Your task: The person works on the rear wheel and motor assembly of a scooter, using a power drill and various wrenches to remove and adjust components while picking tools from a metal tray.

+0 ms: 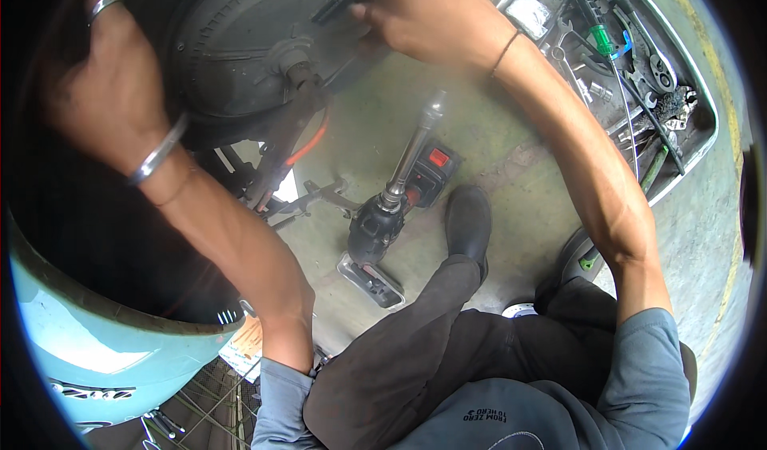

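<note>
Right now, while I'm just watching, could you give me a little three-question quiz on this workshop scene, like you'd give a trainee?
1. Multiple choice: where is the black power tool?
A) Across the person's knees
B) On the floor, left of the dark shoe in the picture
C) Hanging from the ceiling

2. True or false: in this picture, the person's right hand appears close to the dark wheel.

3. Short answer: what is the main colour of the handle of the long screwdriver at the top of the tool tray?

Key:
1. B
2. True, though what it grips, if anything, cannot be told.
3. Green
</note>
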`<action>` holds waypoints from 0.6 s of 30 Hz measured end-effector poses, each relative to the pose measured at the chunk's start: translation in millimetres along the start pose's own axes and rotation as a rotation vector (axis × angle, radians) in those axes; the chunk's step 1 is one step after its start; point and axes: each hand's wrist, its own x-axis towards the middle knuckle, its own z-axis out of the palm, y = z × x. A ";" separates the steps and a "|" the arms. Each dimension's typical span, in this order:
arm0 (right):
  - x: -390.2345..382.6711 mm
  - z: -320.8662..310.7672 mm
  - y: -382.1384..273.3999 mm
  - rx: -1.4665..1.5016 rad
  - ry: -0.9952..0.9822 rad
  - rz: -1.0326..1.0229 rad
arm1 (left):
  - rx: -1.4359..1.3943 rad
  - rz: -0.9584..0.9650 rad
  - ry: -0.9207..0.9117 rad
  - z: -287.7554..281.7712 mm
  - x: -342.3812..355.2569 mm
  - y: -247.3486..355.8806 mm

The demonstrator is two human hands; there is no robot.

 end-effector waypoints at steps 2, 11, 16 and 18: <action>4.1 17.0 5.2 0.120 0.163 0.063 | -0.227 0.005 0.002 8.2 -32.4 30.3; -29.3 52.4 21.8 0.803 0.366 0.380 | -0.302 -0.358 -0.827 75.3 -110.4 62.5; -68.9 75.6 16.2 0.977 0.442 0.372 | -0.226 -0.295 -0.804 79.9 -126.3 43.1; -98.3 101.4 21.7 0.899 0.534 0.464 | -0.211 -0.286 -0.843 78.5 -120.9 56.1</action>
